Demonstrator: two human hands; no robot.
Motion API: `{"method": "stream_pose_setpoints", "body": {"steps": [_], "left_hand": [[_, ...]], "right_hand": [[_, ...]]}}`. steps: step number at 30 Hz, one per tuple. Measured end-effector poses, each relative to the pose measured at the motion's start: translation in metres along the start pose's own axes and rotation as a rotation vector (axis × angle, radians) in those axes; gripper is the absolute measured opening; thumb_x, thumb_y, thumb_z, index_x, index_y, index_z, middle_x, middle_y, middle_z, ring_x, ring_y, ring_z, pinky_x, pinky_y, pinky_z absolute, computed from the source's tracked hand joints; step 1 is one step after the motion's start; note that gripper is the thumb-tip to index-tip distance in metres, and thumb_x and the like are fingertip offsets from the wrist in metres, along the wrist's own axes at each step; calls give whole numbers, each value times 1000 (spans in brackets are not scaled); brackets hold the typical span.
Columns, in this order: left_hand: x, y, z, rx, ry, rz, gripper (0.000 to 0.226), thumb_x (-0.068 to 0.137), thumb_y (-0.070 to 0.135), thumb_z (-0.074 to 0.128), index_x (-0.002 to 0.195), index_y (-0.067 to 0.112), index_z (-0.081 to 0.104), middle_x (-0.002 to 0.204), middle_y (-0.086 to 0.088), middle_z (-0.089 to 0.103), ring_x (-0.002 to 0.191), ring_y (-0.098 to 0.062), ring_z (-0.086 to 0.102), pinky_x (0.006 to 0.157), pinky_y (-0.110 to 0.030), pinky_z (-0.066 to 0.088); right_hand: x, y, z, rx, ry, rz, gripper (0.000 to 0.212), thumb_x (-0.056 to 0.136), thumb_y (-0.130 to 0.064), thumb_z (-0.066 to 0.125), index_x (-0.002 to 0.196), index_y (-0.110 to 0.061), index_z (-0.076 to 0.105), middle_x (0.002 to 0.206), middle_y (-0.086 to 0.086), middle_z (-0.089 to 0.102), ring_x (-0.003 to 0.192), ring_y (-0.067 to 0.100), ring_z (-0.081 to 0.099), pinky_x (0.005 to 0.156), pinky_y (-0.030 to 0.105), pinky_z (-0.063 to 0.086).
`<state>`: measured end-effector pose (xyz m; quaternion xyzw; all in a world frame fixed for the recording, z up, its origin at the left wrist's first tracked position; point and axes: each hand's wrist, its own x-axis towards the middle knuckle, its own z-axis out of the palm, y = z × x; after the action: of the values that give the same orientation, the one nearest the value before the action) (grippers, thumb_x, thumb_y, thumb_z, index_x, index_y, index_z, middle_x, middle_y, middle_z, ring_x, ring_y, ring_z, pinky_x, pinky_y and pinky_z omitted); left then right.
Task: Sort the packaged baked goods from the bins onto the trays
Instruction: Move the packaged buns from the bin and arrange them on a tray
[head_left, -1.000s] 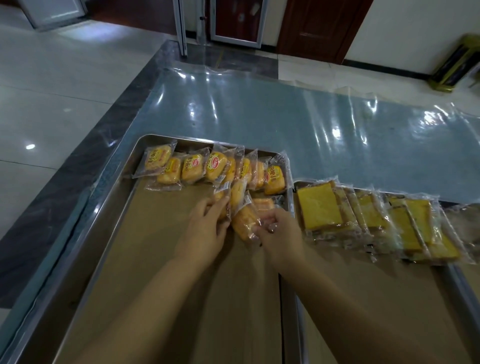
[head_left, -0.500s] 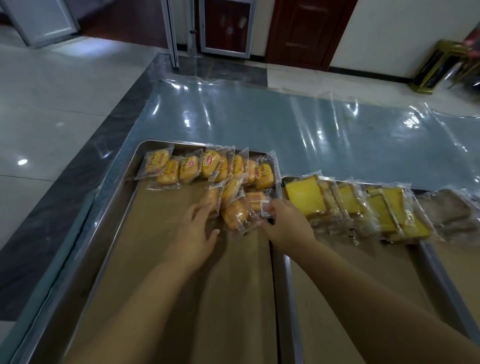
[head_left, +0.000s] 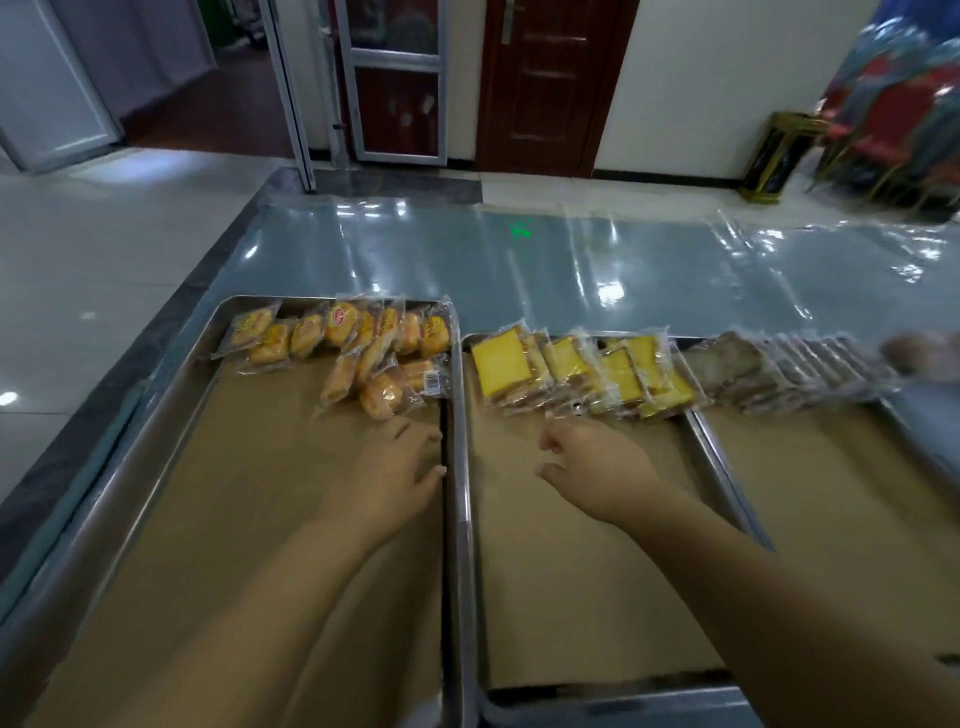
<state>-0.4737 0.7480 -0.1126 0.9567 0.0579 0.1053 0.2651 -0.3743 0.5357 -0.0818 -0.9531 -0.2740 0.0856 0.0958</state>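
Fingers (head_left: 415, 441) of left hand (head_left: 387, 480) loosely apart, empty, just short of loose bun packets (head_left: 382, 387) at left tray (head_left: 156, 415) far-right corner; right hand (head_left: 597, 467) open, empty, over middle tray (head_left: 698, 423). Risk: slippery overlapped wrappers may slide out of row if nudged

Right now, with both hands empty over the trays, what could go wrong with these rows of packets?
1. The round cakes nearest the left hand lie in a loose, overlapping heap, so a brush from that hand could scatter them.
2. The yellow slices overlap like shingles close to the right hand; nudging one may shift its neighbours.
3. The brown slices are blurred at the frame's edge, so their placement is hard to judge.
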Motion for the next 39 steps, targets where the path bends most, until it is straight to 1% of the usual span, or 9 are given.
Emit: {"method": "stream_pose_setpoints", "body": {"steps": [3,6,11,14,19,23,25,31,39], "left_hand": [[-6,55,16,41,-51,60,34,86,33,61,117,22,56,117,2,51,105,-15,50,83,-26,41],[-17,115,35,101,-69,81,32,88,34,59,118,24,54,120,5,51,109,-16,50,89,-35,45],[-29,211,69,220,-158,103,32,88,39,55,119,30,49,122,6,54,106,-17,52,73,-28,40],[-29,263,89,193,-211,128,32,88,38,55,119,28,50,122,3,53,107,-16,50,84,-35,46],[-16,337,107,238,-195,245,30,87,45,55,112,30,53,109,7,57,95,-11,52,79,-32,49],[7,387,122,312,-174,341,35,86,51,53,115,34,51,108,13,57,91,-6,54,76,-28,50],[23,410,128,319,-158,377,34,85,54,51,114,37,51,104,17,57,88,-2,53,72,-24,49],[84,490,154,70,-77,407,34,78,58,50,102,36,59,82,21,58,76,3,55,69,-30,53],[173,596,199,-140,-19,473,30,76,53,56,96,32,62,83,16,64,77,-4,60,69,-36,53]], "right_hand": [[-37,39,-17,-43,-4,-15,33,86,-43,59,114,-27,54,114,-2,60,100,19,56,80,34,49],[-76,85,-36,-103,-15,-30,36,86,-44,59,117,-26,53,116,0,60,102,21,57,80,35,49],[-140,165,-71,-132,-32,-30,34,88,-42,56,116,-23,52,114,1,56,97,22,55,78,37,50],[-175,212,-92,-109,-3,10,39,87,-47,56,120,-25,51,113,-2,56,96,20,55,73,33,48],[-214,282,-124,-141,86,65,41,85,-52,56,120,-29,52,112,-5,61,93,17,57,70,31,46],[-228,334,-159,-158,214,93,33,84,-50,56,112,-32,55,109,-5,64,98,19,57,69,30,42],[-231,358,-179,-162,278,89,27,84,-48,57,106,-31,58,104,-5,65,95,21,59,72,31,46],[-226,435,-232,-187,361,54,22,84,-50,57,100,-34,59,85,-17,58,81,10,54,68,29,45],[-201,554,-294,-167,339,123,21,83,-49,60,99,-35,61,86,-16,62,83,16,59,72,36,51]]}}
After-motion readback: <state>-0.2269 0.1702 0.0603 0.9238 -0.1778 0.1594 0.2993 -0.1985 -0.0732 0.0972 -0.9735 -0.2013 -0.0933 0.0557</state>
